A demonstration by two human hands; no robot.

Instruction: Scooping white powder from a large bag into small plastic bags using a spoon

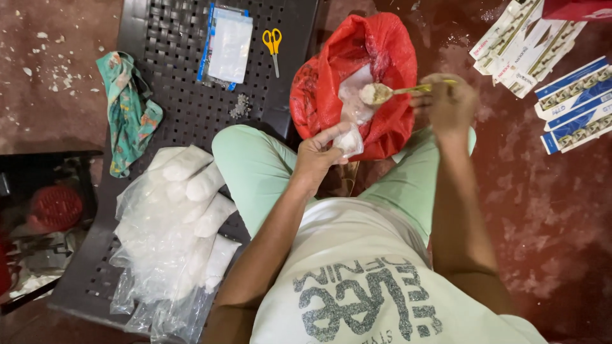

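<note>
Small clear pouch [349, 141], pinched open-mouthed in left hand [317, 155] just below loaded spoon [377, 93] gripped by right hand [449, 102], sits beside red bag [376, 44] w/ white powder, keeping the scoop path short; filled pouches [194, 191] stacked on black table [172, 44] at left.

Bare arms, mint-green trousers [255, 165], off-white tee [357, 255] w/ grey print.
</note>
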